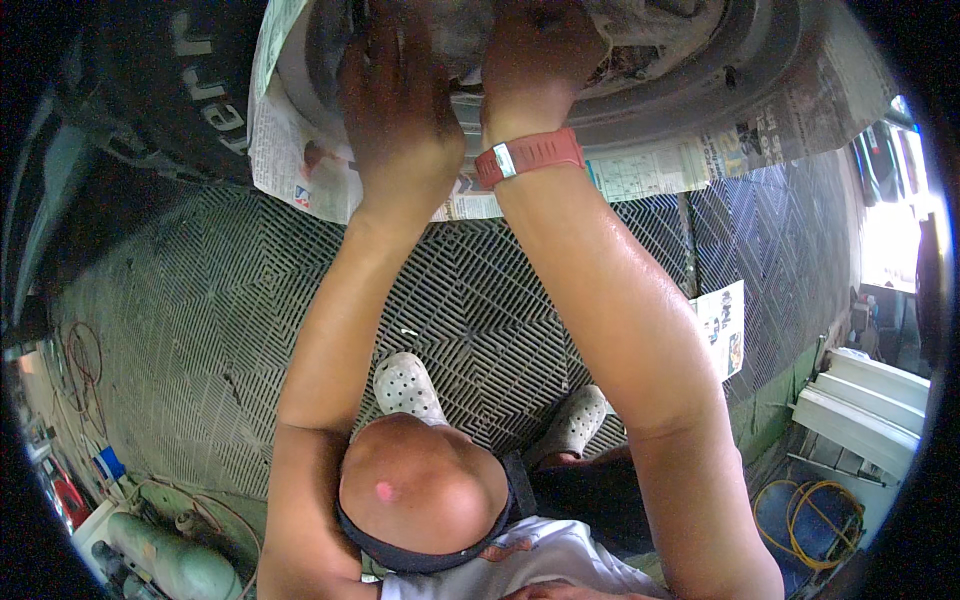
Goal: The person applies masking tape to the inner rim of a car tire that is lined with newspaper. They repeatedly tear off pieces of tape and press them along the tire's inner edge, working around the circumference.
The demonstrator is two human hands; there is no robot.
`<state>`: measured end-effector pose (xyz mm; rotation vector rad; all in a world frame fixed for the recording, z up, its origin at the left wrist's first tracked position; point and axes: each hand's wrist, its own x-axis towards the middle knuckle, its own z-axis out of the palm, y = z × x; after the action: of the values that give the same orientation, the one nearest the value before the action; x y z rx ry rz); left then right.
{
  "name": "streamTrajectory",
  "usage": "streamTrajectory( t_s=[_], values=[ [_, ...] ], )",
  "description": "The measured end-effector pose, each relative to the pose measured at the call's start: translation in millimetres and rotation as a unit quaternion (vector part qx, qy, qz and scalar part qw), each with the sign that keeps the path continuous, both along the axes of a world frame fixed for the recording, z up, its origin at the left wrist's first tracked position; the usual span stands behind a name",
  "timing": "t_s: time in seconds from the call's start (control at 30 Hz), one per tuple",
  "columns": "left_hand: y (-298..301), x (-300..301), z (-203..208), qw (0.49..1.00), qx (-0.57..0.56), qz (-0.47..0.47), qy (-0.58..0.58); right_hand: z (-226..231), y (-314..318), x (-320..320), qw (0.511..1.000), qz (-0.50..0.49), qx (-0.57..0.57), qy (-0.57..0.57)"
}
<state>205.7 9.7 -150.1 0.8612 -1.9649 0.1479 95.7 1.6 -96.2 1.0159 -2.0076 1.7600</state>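
Note:
Both my arms reach up to a grey wheel rim at the top of the view. Newspaper sheets stick out all along its lower edge. My left hand lies over the left part of the rim, back toward me, its fingers stretched upward into shadow. Close beside it, my right hand reaches into the rim's middle; its fingers are dark and hidden behind the hand. A red watch band circles my right wrist. Whether either hand touches a small part inside the rim cannot be seen.
A black tyre with raised white lettering stands at the left. Ribbed floor tiles lie below, with a loose newspaper sheet at the right. Farther out are a green gas cylinder, white metal panels and a coiled yellow hose.

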Motion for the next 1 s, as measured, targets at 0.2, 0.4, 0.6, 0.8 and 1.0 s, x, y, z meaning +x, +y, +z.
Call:
streamTrajectory(
  t_s=[0.2,0.4,0.6,0.8,1.0],
  values=[
    [7,6,12,0.998,0.010,0.022,-0.054,-13,47,-7,0.980,0.196,0.016,-0.015],
    [12,1,32,0.994,-0.004,0.038,-0.103,-8,155,-29,0.889,0.370,0.241,-0.119],
    [68,-10,16,0.937,0.266,-0.223,0.043,2,203,-81,0.796,0.454,0.400,-0.019],
    [96,-17,-22,0.740,0.562,-0.350,0.117,-7,223,-80,0.771,0.449,0.442,-0.088],
    [102,-14,-30,0.714,0.634,-0.277,0.102,-23,238,-83,0.731,0.494,0.400,-0.249]
  ],
)
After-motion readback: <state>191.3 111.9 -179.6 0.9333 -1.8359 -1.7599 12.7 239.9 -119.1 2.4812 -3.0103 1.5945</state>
